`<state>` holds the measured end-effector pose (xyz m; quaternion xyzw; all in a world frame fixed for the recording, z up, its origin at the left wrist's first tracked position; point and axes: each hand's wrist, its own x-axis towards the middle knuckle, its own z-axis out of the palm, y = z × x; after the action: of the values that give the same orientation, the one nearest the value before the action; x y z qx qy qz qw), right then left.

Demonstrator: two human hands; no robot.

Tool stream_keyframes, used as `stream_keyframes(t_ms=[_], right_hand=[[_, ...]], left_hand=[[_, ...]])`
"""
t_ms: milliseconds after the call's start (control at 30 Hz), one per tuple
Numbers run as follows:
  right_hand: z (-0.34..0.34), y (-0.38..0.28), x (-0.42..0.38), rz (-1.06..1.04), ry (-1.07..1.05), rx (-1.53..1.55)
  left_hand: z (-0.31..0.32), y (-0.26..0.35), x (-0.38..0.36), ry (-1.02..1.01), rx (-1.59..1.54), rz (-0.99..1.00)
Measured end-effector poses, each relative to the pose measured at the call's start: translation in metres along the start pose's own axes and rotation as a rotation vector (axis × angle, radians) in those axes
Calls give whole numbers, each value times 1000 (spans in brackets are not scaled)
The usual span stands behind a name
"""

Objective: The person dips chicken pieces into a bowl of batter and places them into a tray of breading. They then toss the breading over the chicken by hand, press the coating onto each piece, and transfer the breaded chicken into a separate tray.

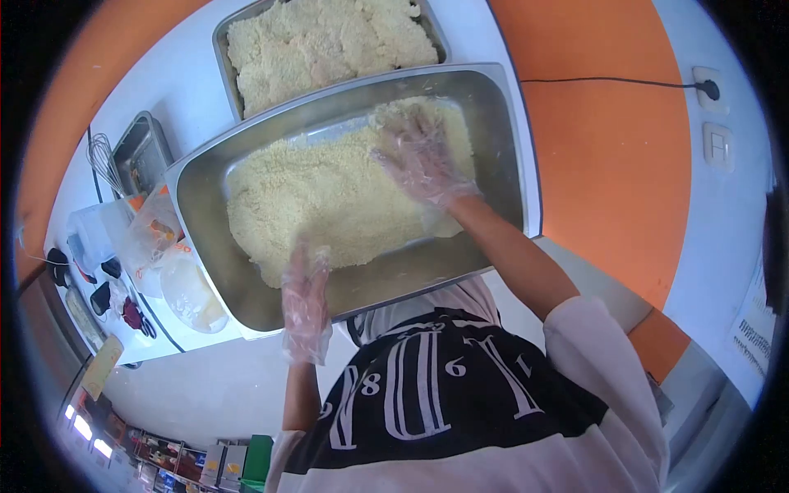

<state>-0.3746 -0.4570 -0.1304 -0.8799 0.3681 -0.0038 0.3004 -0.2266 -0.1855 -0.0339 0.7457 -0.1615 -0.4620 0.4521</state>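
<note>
A deep metal tray (pixel 200 215) holds a layer of pale yellow, crumbly breading (pixel 304 185). Both of my hands wear clear plastic gloves. My right hand (pixel 421 160) rests on the breading toward the tray's far right, its fingers spread and some crumbs about the fingertips. At the near left side, my left hand (pixel 306 300) reaches over the rim with fingers stretched out toward the breading; motion blurs their tips. I see nothing held in either hand. Behind this tray stands a second metal tray (pixel 220 49), heaped with crumb-coated pieces (pixel 329 41).
To the left are a small dark metal pan (pixel 141 152), a whisk (pixel 102 156), plastic bags (pixel 152 234) and a clear bag with pale contents (pixel 193 292). Several small items lie farther left. A cable (pixel 608 80) runs to a wall socket (pixel 708 89) at right.
</note>
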Motion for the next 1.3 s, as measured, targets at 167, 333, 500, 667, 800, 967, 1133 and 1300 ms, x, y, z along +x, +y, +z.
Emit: stream_keyframes(t_ms=[167, 333, 500, 667, 800, 967, 1133, 1300], right_hand=[[8, -9, 3, 18, -21, -287], [12, 18, 17, 1, -79, -230], [21, 13, 38, 31, 92, -314], [20, 5, 30, -48, 220, -370], [15, 25, 11, -115, 52, -347], [23, 27, -22, -251, 62, -394], [24, 37, -27, -272, 42, -404], [52, 20, 11, 84, 161, -483]], left_hand=[[-25, -26, -5, 148, -232, 104], [-34, -24, -8, 163, 473, 392], [-35, -17, -8, 101, 505, 247], [-36, -25, -7, 156, 310, 263], [-38, -16, -10, 107, 382, 201], [-37, -23, -12, 188, 354, 255], [-33, -26, -12, 255, 258, 269], [-37, -22, -17, 227, 325, 198]])
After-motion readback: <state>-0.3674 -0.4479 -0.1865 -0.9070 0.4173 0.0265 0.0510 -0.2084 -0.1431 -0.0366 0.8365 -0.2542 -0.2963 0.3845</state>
